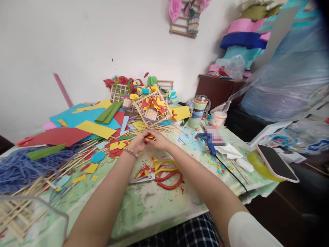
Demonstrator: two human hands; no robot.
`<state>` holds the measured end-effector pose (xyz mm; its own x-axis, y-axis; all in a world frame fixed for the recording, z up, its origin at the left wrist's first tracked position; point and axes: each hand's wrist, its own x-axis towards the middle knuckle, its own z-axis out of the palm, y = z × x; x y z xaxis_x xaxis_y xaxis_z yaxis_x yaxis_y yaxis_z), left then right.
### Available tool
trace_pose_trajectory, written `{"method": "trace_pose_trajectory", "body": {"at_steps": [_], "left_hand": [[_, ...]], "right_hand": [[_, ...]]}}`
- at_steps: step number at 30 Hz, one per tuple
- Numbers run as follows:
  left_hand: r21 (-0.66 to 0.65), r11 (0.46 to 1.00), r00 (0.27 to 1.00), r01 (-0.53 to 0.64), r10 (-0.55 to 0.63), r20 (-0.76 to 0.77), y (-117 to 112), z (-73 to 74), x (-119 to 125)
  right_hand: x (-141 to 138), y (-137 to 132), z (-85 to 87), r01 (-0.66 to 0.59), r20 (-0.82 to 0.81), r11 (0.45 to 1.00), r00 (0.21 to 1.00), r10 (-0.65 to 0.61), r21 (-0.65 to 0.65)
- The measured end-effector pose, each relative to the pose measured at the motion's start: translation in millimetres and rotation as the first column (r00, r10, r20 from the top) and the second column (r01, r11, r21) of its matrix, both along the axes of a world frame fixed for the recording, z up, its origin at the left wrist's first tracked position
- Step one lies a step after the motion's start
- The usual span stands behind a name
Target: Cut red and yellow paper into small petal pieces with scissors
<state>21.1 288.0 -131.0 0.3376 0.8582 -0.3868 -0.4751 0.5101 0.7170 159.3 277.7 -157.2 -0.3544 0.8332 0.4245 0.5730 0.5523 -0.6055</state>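
My left hand (137,142) and my right hand (158,140) meet at the middle of the table, fingers pinched together around a small yellow and red paper piece (149,137). Just beyond them stands a tilted stick frame with red and yellow paper flowers (152,107). Scissors with red and yellow handles (164,174) lie on the table below my wrists, among red and yellow paper scraps.
Coloured paper sheets (84,121) and wooden sticks (31,192) cover the left. A blue yarn heap (20,168) lies far left. A striped cup (197,112), a glue gun (210,145) and a phone (276,162) are to the right. More flower frames (120,91) lean on the wall.
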Motion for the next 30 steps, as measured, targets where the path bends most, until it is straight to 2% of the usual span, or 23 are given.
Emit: {"method": "trace_pose_trajectory", "body": {"at_steps": [3,8,12,15,21,23,25,28,30], "left_hand": [[-0.021,0.999,0.999,-0.048,0.047,-0.023,1,6.4,-7],[-0.060,0.998,1.000,-0.002,0.001,-0.023,-5,18.8,-14],[-0.095,0.995,0.998,0.041,-0.045,-0.044,-9,24.3,-13],[-0.108,0.993,0.996,0.038,-0.047,-0.081,-10,27.3,-15],[-0.044,0.991,0.988,-0.123,0.119,-0.095,-7,38.3,-33],[-0.028,0.987,0.985,-0.156,0.154,-0.073,-8,42.9,-41],[-0.022,0.983,0.981,-0.185,0.183,-0.057,-8,46.9,-47],[-0.023,0.974,0.974,-0.226,0.224,-0.043,-7,50.9,-54],[-0.021,0.969,0.969,-0.246,0.246,-0.034,-6,52.7,-59]], "right_hand": [[1,-4,9.1,-0.075,0.044,0.997,0.996,0.073,0.032],[1,-2,14.4,-0.081,0.085,0.996,0.993,0.077,0.048],[2,2,8.6,0.072,0.069,0.997,0.995,-0.074,0.027],[6,7,3.8,0.219,0.071,0.976,0.973,-0.218,-0.010],[21,12,6.4,0.426,0.158,0.904,0.896,-0.415,-0.041],[23,3,10.1,0.446,0.174,0.895,0.883,-0.436,-0.020],[23,-14,14.3,0.412,0.181,0.911,0.896,-0.406,0.004],[33,-52,21.4,0.308,0.173,0.950,0.935,-0.311,0.041],[53,-82,26.0,0.198,0.113,0.974,0.971,-0.211,0.114]]}}
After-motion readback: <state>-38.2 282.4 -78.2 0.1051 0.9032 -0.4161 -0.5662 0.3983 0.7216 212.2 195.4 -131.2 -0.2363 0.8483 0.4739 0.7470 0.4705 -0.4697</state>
